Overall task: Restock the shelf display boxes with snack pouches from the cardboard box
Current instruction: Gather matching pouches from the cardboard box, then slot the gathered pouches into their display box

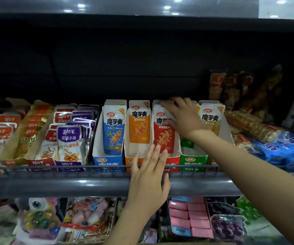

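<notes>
Several open display boxes stand side by side on the shelf: a blue box (107,160), an orange box (129,160), a red box (175,160) and a green box (194,160). Upright pouches fill them: blue (113,131), orange (139,129) and red (164,138). My right hand (181,115) grips the top of the red pouches, thumb on their front and fingers curled over the back. My left hand (149,174) has straight fingers that press the front of the red box at the wire rail. The cardboard box is out of view.
A wire rail (72,167) runs along the shelf front. Purple and orange fish-snack pouches (69,138) stand to the left, blue packs (284,147) and long wrapped snacks to the right. The lower shelf holds candy bags (87,218) and pink packets (188,216).
</notes>
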A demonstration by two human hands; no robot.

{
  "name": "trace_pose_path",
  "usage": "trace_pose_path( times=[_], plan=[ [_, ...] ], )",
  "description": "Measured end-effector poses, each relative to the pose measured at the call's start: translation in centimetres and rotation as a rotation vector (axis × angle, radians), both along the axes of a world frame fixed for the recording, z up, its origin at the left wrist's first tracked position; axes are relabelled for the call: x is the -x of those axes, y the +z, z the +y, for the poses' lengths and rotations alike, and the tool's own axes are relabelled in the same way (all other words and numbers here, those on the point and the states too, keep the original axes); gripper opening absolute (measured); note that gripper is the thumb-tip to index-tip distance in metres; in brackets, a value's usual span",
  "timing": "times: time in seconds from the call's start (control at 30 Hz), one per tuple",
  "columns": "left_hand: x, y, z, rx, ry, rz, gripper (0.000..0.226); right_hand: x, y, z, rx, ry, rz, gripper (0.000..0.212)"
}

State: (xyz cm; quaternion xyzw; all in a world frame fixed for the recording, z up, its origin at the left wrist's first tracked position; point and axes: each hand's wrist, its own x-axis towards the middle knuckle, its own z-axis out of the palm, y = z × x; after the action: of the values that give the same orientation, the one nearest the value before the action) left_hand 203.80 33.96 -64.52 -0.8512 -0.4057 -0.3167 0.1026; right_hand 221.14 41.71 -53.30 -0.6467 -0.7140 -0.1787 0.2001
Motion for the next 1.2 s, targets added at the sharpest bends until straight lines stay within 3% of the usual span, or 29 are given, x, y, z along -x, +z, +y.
trace_pose_path(
  times=[0.2, 0.37, 0.67, 0.77, 0.9, 1.1, 1.2],
  plan=[
    [-0.2, 0.2, -2.1, 0.029, -0.004, 0.01, 0.057, -0.3, -3.0, -6.8, -0.211, 0.068, 0.137, 0.049],
    [-0.7, -0.9, -6.4, 0.089, -0.053, -0.044, 0.055, -1.1, -8.1, -15.7, -0.236, 0.076, 0.204, 0.045],
    [-3.4, -9.2, -15.9, 0.383, -0.182, -0.022, 0.05, -2.7, -19.8, -31.4, 0.049, -0.21, 0.279, 0.049],
    [-4.1, -12.2, -18.5, 0.634, -0.166, 0.082, 0.053, -2.8, -23.3, -34.3, 0.245, -0.322, 0.246, 0.054],
    [-4.7, -16.4, -20.0, 0.833, -0.102, 0.115, 0.055, -3.0, -26.9, -36.6, 0.477, -0.41, 0.262, 0.072],
    [-4.8, -21.2, -19.4, 1.079, 0.013, 0.128, 0.054, -3.2, -29.5, -37.4, 0.516, -0.395, 0.494, 0.067],
    [-4.9, -23.3, -18.6, 1.14, 0.044, 0.231, 0.059, -3.3, -29.9, -37.3, 0.494, -0.405, 0.518, 0.07]
  ],
)
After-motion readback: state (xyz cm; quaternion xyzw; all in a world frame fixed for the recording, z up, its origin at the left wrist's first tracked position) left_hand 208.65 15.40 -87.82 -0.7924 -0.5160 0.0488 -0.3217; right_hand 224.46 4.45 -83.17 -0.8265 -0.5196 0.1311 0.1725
